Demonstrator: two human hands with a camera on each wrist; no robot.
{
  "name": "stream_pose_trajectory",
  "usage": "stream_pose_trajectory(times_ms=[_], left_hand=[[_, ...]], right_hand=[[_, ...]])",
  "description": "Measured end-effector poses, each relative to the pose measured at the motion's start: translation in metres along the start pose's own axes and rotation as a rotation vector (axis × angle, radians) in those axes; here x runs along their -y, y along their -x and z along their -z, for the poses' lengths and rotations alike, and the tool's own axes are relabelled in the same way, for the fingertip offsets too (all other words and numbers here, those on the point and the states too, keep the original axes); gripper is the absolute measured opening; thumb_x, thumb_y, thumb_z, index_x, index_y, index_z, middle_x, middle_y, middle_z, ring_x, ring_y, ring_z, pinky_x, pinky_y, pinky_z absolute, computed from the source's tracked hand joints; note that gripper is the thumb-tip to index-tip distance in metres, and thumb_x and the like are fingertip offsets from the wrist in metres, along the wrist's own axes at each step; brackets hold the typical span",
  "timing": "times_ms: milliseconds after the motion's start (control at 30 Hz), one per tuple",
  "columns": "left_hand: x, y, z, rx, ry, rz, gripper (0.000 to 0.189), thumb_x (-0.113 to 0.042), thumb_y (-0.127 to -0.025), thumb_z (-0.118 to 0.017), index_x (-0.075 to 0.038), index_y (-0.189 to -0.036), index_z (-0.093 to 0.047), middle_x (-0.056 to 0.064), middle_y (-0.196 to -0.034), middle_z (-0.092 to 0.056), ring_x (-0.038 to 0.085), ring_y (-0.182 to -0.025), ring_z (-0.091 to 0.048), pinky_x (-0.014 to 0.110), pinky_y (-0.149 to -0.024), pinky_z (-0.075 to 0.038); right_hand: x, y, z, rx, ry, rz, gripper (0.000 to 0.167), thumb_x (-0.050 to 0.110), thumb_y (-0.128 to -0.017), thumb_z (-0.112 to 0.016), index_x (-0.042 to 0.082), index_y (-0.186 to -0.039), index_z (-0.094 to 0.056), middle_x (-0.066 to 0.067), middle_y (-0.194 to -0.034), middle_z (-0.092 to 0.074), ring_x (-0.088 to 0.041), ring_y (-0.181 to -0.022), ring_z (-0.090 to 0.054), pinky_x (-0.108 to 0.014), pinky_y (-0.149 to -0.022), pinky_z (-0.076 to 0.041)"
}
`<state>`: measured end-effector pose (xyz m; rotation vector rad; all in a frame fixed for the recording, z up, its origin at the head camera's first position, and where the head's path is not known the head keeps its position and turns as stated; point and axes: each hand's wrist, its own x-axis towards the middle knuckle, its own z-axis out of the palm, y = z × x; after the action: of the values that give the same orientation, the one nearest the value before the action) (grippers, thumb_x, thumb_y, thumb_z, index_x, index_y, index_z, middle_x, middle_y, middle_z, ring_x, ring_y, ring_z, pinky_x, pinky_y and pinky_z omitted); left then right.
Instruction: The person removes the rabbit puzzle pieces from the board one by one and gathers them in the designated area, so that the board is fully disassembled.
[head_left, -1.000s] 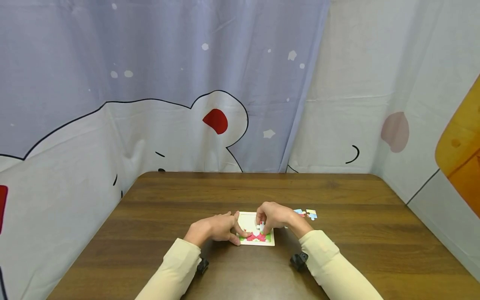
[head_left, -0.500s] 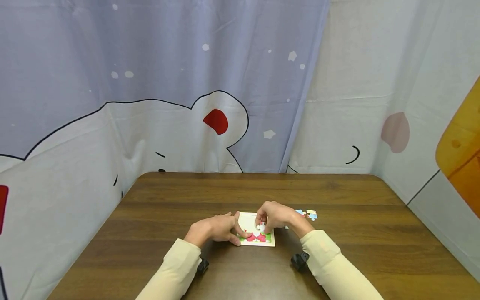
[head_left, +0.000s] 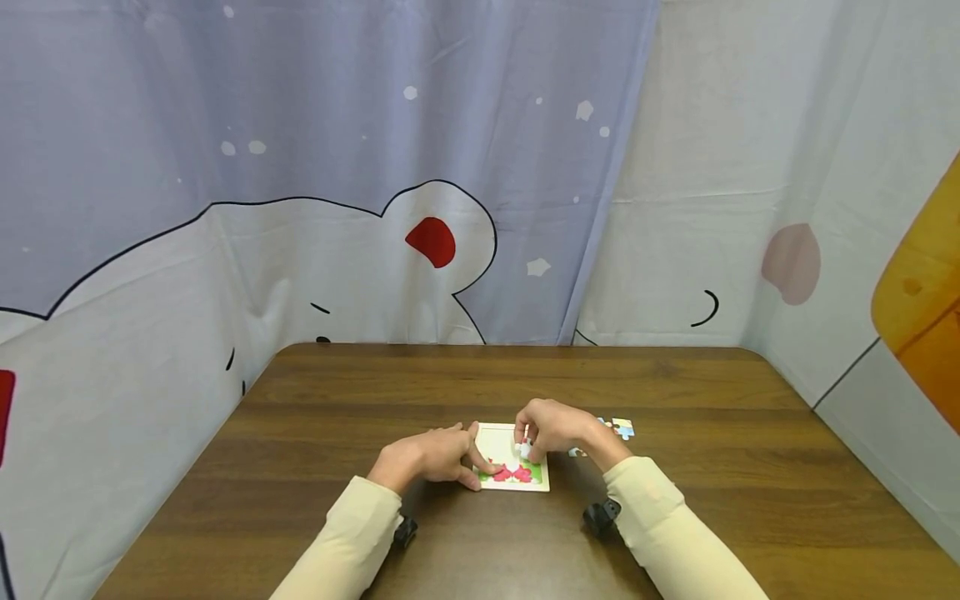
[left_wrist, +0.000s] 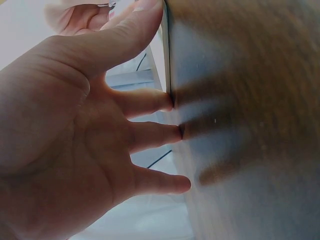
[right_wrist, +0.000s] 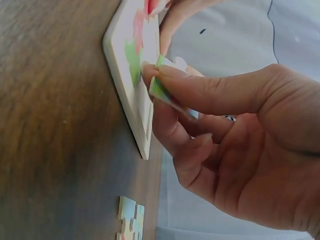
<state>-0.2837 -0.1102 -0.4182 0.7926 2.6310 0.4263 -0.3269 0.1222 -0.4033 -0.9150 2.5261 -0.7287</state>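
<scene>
A small square jigsaw board with a pale wooden rim lies on the table, its near part filled with pink and green pieces. My left hand rests at the board's left side. Its index finger reaches over the picture and its thumb is at the near left corner; in the left wrist view the other fingers are spread, with tips at the tabletop. My right hand pinches a jigsaw piece with green on it between thumb and fingers, close over the board's right half. The fingers partly cover that piece.
Several loose jigsaw pieces lie on the brown wooden table to the right of the board, some hidden behind my right wrist. A printed curtain hangs behind the table.
My right hand has shifted slightly right and away from me, and the jigsaw piece in its fingers has tilted. A loose piece beside my right wrist shows more. The left hand stays put.
</scene>
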Motion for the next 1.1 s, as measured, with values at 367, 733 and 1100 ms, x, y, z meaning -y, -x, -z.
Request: stream_pose_trajectory(times_ms=[367,733,1100], left_hand=[[-0.001,0.000,0.000,0.005,0.025,0.003,0.034,-0.033,-0.087,-0.075,-0.036,-0.121,-0.074,0.024,-0.160,-0.025,0.048,-0.146,-0.021,0.065,-0.112,-0.024],[0.000,0.001,-0.001,0.004,0.053,0.002,0.036,-0.031,-0.086,-0.076,-0.034,-0.121,-0.074,0.023,-0.161,-0.024,0.046,-0.147,-0.018,0.068,-0.112,-0.021],[0.000,0.002,0.000,0.005,0.061,-0.012,0.035,-0.030,-0.087,-0.076,-0.032,-0.122,-0.074,0.024,-0.160,-0.024,0.048,-0.147,-0.018,0.070,-0.111,-0.020]], right_hand=[[-0.017,0.023,0.029,-0.011,-0.123,0.061,0.031,-0.019,-0.076,-0.062,-0.004,-0.101,-0.073,-0.006,-0.080,-0.065,-0.015,-0.068,-0.059,-0.030,-0.057,-0.052],[-0.052,0.063,0.056,-0.062,-0.135,0.040,0.034,-0.019,-0.077,-0.055,-0.008,-0.105,-0.071,-0.010,-0.082,-0.061,-0.024,-0.070,-0.059,-0.022,-0.052,-0.045],[-0.084,0.088,0.063,-0.075,-0.143,-0.079,0.030,-0.017,-0.076,-0.062,-0.005,-0.101,-0.074,-0.006,-0.081,-0.065,-0.012,-0.068,-0.052,-0.021,-0.054,-0.043]])
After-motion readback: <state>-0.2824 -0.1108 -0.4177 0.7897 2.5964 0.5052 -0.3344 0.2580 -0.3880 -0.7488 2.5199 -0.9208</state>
